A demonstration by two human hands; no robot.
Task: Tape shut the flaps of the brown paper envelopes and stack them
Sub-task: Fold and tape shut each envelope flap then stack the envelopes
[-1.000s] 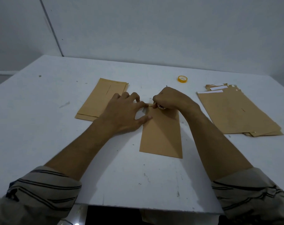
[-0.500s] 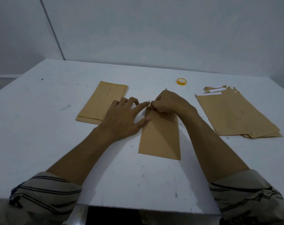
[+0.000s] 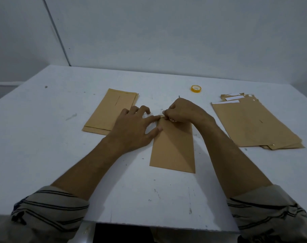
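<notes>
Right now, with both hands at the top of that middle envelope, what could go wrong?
1. The left hand pins only the far left corner of the middle envelope, so it might swivel as tape is pulled.
2. The right hand, gripping a small tape roll, covers the flap edge, so the strip could land crooked or wrinkled.

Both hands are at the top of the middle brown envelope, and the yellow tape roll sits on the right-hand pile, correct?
No. The head view shows the yellow tape roll on the white table, left of the right-hand pile of brown paper envelopes. Rest stands.
</notes>
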